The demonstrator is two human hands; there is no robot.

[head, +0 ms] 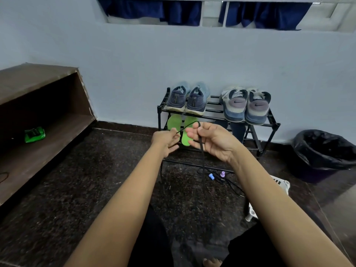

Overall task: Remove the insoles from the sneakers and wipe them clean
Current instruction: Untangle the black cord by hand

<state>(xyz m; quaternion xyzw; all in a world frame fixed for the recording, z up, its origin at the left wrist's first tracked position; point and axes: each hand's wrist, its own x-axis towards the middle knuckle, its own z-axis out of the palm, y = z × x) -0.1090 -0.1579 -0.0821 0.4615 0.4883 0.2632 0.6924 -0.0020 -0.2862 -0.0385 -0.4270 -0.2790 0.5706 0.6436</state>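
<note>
- A crinkled green plastic packet lies on a brown wooden shelf, well to the left of the grip.
- The left hand pinches a thin black shoelace between thumb and fingertips.
- The shoelace runs up from that pinch, loops just above the right fingertips, and hangs from the other hand to the dark speckled floor.
- Two lime-green foam insoles stand on the lower tier of a black metal shoe rack, directly behind both hands and partly hidden by them.
- A pair of navy sneakers sits on the top tier, above the grip.
- The right hand curls around the shoelace, thumb pressed over it.
- A pair of grey-blue sneakers sits up and right of the grip.
- A black-lined bin stands far right.
</note>
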